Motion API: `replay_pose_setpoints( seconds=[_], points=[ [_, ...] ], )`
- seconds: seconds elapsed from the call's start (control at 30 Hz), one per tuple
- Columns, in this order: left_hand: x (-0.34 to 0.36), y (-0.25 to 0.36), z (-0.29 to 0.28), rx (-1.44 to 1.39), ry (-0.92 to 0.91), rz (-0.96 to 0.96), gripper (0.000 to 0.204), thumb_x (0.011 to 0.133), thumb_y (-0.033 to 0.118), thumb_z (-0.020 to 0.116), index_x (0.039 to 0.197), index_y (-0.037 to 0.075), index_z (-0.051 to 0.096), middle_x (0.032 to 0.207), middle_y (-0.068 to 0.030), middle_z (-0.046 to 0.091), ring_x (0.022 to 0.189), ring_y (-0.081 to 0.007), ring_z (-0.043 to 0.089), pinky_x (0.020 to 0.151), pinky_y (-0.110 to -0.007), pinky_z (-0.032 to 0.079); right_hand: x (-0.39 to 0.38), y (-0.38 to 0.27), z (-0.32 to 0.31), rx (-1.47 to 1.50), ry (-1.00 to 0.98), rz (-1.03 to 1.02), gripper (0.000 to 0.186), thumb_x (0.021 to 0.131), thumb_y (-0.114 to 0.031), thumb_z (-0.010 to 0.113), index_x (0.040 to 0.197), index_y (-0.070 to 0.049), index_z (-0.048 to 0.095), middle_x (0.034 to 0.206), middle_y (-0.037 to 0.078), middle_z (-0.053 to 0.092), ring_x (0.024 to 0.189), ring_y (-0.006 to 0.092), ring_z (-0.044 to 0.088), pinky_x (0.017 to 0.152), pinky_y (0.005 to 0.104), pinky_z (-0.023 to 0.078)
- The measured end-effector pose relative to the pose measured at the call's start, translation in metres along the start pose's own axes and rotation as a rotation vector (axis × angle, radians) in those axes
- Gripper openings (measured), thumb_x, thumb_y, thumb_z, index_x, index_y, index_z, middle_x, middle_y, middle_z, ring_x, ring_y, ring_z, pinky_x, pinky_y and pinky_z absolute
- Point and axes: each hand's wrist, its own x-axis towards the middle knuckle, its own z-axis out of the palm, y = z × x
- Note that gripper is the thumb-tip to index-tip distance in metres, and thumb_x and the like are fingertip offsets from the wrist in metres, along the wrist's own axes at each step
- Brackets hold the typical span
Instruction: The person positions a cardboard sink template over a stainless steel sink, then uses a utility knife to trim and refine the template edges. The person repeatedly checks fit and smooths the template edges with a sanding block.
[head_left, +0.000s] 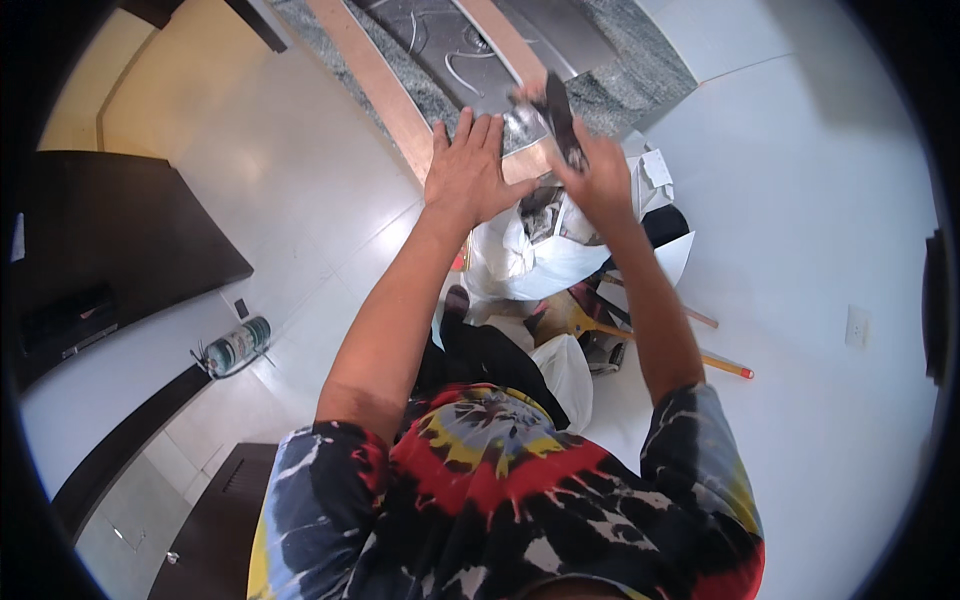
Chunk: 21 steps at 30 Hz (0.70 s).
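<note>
"Holding what?"
"The wooden frame lies by the granite counter's near edge; my left hand spreads flat over its corner, gripping nothing. My right hand is closed around a dark tool, blurred."
"And handling?"
"The frame seems stiff and light, best taken at its long sides. The tool seems light also."

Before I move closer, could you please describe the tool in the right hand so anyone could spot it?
Find the speckled grey countertop at the top of the view, then the right hand near its lower edge. The tool juts up from that hand. Unlike the pale wooden strips to its left, it is short and almost black.
</note>
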Motion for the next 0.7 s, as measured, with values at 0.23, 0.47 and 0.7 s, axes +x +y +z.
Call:
replay_pose_setpoints(
  seconds=[0.23,0.47,0.7],
  points=[
    [0.0,-0.003,0.002,0.013,0.014,0.023,0.112,0.085,0.079,0.057,0.159,-0.002,0.035,0.163,-0.0165,0.04,0.158,-0.0341,0.025,0.128,-0.059,0.016,0.025,-0.016,-0.002,-0.002,-0.019,0.081,0.067,0.084,-0.033,0.083,0.138,0.0,0.063,0.098,0.022,0.071,0.094,0.0402,0.066,0.086,0.0471,0.052],
    [0.0,0.0,0.004,-0.013,0.037,0.055,0.108,0.084,0.077,0.059,0.156,-0.002,0.04,0.155,-0.019,0.047,0.154,-0.0359,0.032,0.125,-0.061,0.021,0.136,-0.002,0.062,0.0,0.009,0.087,0.071,0.084,-0.037,0.082,0.142,-0.003,0.06,0.099,0.027,0.072,0.095,0.0451,0.067,0.092,0.0523,0.052],
    [-0.003,-0.006,0.008,-0.017,0.06,0.014,0.105,0.084,0.075,0.062,0.155,0.0,0.042,0.155,-0.0165,0.048,0.153,-0.0351,0.034,0.125,-0.061,0.022,0.066,-0.019,0.032,0.008,-0.069,0.063,0.069,0.082,-0.036,0.083,0.138,-0.001,0.062,0.094,0.022,0.071,0.091,0.0424,0.066,0.086,0.0511,0.051]
  ],
)
